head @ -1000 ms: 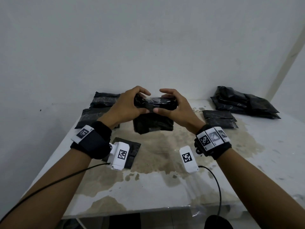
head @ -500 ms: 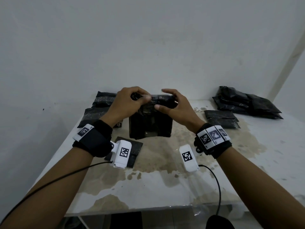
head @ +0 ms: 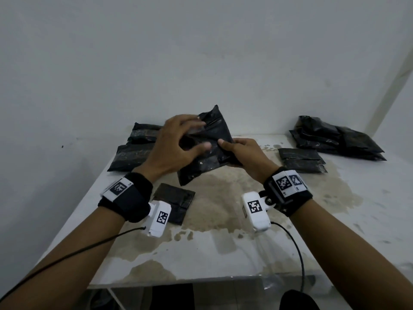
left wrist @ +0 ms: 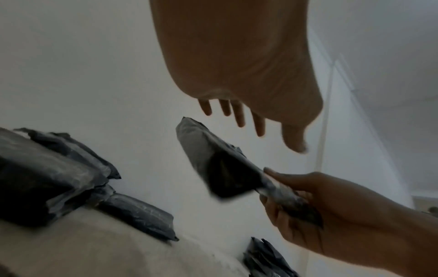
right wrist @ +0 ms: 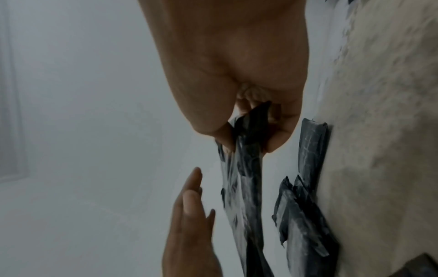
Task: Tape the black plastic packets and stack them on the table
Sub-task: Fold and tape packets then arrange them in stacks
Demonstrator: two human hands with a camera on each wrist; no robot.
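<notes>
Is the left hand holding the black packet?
No: the left hand hovers open above the packet, fingers spread, while the right hand grips its end.

One black packet (head: pixel 207 144) is held above the table (head: pixel 223 253); two lie at its far-left corner; one flat one near-left; one far-right, beside a heap too jumbled to count.

near table (head: pixel 201 260) bare | packets block left (head: pixel 131 151), right (head: pixel 335 139), front-left (head: pixel 176 202)
</notes>
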